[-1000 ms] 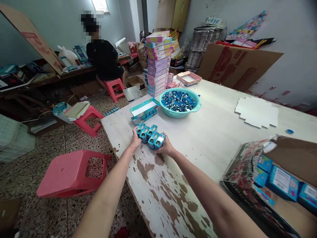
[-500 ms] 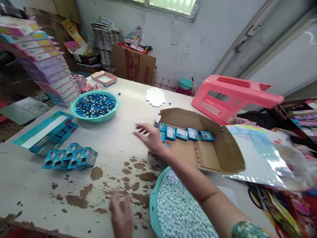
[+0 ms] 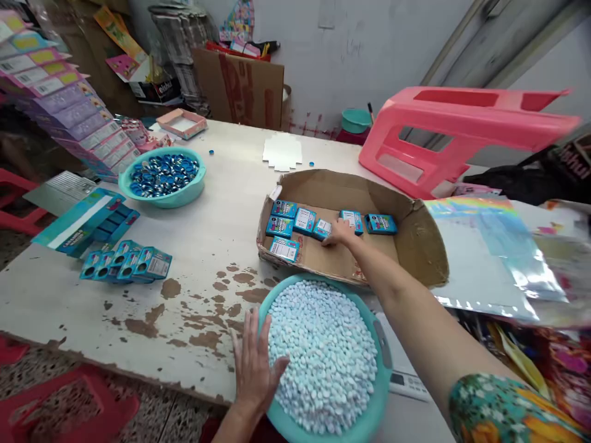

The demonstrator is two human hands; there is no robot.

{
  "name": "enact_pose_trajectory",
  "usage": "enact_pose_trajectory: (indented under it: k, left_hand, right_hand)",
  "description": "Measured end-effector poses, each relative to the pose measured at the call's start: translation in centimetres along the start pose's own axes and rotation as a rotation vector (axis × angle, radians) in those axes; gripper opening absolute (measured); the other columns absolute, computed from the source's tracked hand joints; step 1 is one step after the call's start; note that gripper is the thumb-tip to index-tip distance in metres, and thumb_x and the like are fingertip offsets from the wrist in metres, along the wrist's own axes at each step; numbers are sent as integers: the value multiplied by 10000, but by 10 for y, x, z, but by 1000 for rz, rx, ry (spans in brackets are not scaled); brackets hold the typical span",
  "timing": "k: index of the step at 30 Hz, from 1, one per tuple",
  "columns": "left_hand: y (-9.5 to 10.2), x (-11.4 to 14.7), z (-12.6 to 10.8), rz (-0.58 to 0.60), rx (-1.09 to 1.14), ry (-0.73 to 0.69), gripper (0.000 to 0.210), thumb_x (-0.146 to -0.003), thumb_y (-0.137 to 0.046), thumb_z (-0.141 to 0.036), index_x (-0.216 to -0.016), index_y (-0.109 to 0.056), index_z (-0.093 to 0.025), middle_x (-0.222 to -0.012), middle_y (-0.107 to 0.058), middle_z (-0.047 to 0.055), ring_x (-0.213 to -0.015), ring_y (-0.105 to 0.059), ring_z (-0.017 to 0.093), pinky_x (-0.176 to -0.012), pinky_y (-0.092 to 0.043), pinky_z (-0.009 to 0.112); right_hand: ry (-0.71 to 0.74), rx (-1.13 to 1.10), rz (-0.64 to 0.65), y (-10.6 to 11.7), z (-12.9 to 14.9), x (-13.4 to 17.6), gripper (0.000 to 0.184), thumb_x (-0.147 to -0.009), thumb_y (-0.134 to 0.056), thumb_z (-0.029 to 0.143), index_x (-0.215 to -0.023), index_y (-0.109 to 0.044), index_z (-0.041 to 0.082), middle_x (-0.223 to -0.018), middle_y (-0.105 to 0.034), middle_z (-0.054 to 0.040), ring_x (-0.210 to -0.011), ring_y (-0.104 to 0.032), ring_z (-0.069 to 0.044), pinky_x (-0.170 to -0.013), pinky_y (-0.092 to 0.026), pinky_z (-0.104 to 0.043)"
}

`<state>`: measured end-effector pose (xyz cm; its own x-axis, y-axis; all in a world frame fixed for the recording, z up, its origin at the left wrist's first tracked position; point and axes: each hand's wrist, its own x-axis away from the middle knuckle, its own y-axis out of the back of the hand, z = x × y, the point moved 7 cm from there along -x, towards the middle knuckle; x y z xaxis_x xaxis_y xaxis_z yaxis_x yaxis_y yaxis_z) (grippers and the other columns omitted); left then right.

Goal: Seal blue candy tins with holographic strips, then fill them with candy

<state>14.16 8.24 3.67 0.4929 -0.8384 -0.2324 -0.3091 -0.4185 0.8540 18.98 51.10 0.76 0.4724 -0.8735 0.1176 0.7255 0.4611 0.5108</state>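
My right hand (image 3: 340, 232) reaches into a low cardboard box (image 3: 318, 269), its fingers closed at the edge of a small blue printed box (image 3: 322, 228) that lies askew. More small blue boxes sit around it, such as one at the near left (image 3: 284, 248) and another at the right (image 3: 381, 224). My left hand (image 3: 255, 363) lies with fingers spread at the left rim of a turquoise basin (image 3: 381, 406). Pale blue and white candy-like pieces (image 3: 323, 351) fill that basin. The left hand holds nothing.
A turquoise bowl of blue-and-silver caps (image 3: 188, 195) stands at the back left. Nearby are blue cartons with round holes (image 3: 127, 263) and stacked packages (image 3: 83, 117). A pink plastic stool (image 3: 397, 147) lies behind the cardboard box, and plastic bags (image 3: 489, 258) are at right.
My right hand has moved from the cardboard box's left side down into it, onto a small blue box. My left hand has come to the basin's rim. The camera view has shifted.
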Motion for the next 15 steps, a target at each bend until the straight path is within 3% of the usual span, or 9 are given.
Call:
enact_pose_trajectory:
  k: [3,7,11,15]
  left_hand:
    - [4,17,-48,35,25,-169,886,-744,-489,-680,-1478,-112,-357,-1517,-218,103,-1393,-136,379,-1083,-67,657]
    - [-22,42,-108,184,-52,-426,888,-666,-586,-684,-1439,-250,-404,-1499,-269,94,-1378,-155,421,-1051,-54,697]
    - [-44,30,-123,257,-68,-428,745,-738,-616,-541,-1409,-334,-382,-1499,-277,91,-1364,-199,421,-1031,-70,708]
    - [-57,2,-120,259,25,-380,582,-774,-623,-377,-1334,-469,-338,-1439,-394,71,-1348,-258,380,-1075,-153,619]
  right_hand:
    - [-65,113,5,19,9,20,443,-418,-819,258,-754,-554,142,-1092,-532,-124,-1223,-362,-383,-998,-293,-524]
    - [50,39,-5,58,35,77,603,-397,-847,309,-923,-578,189,-1102,-540,-74,-1103,-475,-326,-924,-412,-484]
    - [100,-269,122,82,38,171,763,-493,-826,361,-1164,-496,208,-1142,-556,-68,-1041,-543,-252,-881,-466,-399]
    - [-69,-708,259,88,21,266,672,-532,-813,339,-1129,-532,206,-1081,-634,-66,-1009,-593,-260,-909,-459,-417]
